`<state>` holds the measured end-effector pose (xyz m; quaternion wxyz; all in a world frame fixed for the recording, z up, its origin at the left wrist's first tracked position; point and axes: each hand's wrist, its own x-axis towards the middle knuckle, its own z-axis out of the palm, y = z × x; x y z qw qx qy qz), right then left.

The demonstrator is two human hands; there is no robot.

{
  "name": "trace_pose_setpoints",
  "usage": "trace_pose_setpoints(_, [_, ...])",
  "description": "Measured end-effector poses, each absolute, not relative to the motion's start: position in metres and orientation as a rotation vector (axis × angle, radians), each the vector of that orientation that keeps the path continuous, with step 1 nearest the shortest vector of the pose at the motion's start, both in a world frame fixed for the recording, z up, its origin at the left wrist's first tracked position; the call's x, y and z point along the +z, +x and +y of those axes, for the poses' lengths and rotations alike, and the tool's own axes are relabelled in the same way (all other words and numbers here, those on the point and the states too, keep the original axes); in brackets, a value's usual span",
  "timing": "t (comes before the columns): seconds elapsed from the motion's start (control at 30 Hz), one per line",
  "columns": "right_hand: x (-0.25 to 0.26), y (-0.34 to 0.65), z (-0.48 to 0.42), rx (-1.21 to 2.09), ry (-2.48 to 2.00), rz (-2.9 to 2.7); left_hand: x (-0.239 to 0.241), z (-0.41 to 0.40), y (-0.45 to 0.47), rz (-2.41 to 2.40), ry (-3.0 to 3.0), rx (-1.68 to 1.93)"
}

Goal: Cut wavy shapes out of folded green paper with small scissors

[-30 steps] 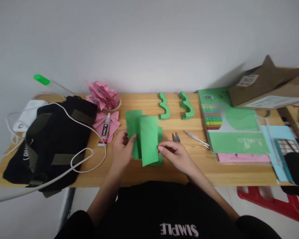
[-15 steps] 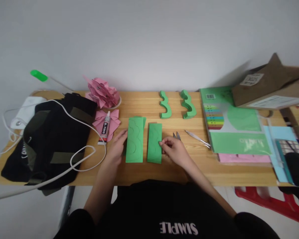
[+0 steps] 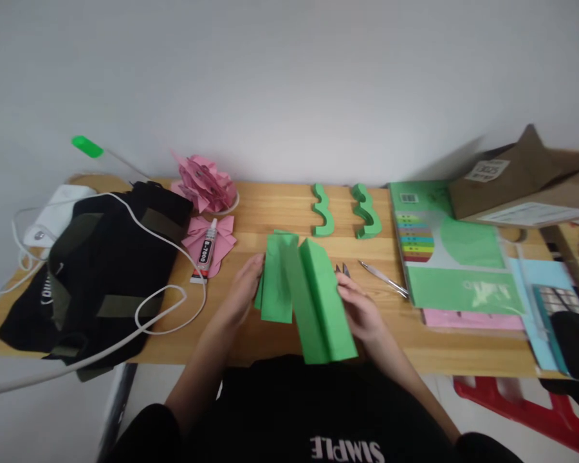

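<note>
A folded green paper strip (image 3: pixel 324 308) stands tilted up and partly unfolded, its right edge pinched by my right hand (image 3: pixel 361 310). Further left lies a small stack of green paper pieces (image 3: pixel 276 283), slightly fanned, with my left hand (image 3: pixel 247 286) closed at its left edge. The fingers of that hand are partly hidden behind the paper. Scissors (image 3: pixel 343 269), mostly covered by my right hand, show only their tips. Beyond my hands, two wavy green paper cut-outs, the left one (image 3: pixel 322 212) and the right one (image 3: pixel 367 213), rest on the wooden table (image 3: pixel 270 199).
A glue tube (image 3: pixel 205 254) lies on pink folded paper (image 3: pixel 224 233) near a pink paper flower (image 3: pixel 205 183). At left are a black bag (image 3: pixel 116 257) and white cable (image 3: pixel 120 334). A silver pen-like tool (image 3: pixel 386 280), green paper pack (image 3: pixel 463 283) and cardboard box (image 3: pixel 521 186) are at right.
My right hand has lifted the right green strip off the table, tilting and spreading its folds. The left stack has shifted slightly right with my left hand. The whole view has moved a little.
</note>
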<state>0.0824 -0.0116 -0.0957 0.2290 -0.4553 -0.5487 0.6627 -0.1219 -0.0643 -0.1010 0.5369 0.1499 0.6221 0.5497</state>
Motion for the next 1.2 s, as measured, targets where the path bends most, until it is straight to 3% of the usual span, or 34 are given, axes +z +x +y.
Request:
trace_pose_setpoints(0.23, [-0.094, 0.052, 0.0, 1.644, -1.123, -1.858, -0.104, -0.063, -0.113, 1.589, 0.494, 1.15])
trace_pose_setpoints(0.43, [-0.092, 0.041, 0.07, 1.015, -1.649, -2.012, -0.104, -0.039, -0.13, 1.947, 0.738, 1.084])
trace_pose_setpoints(0.57, [-0.082, 0.02, 0.106, 0.806, -1.852, -2.189, -0.097, -0.023, -0.14, 2.177, 0.985, 0.936])
trace_pose_setpoints(0.9, [-0.076, 0.005, 0.126, 0.634, -2.09, -2.442, -0.083, -0.013, -0.133, 2.496, 1.407, 0.435])
trace_pose_setpoints(1.2, [-0.08, 0.007, 0.123, 0.579, -2.081, -2.488, -0.066, 0.063, -0.104, 2.213, 1.693, 0.293])
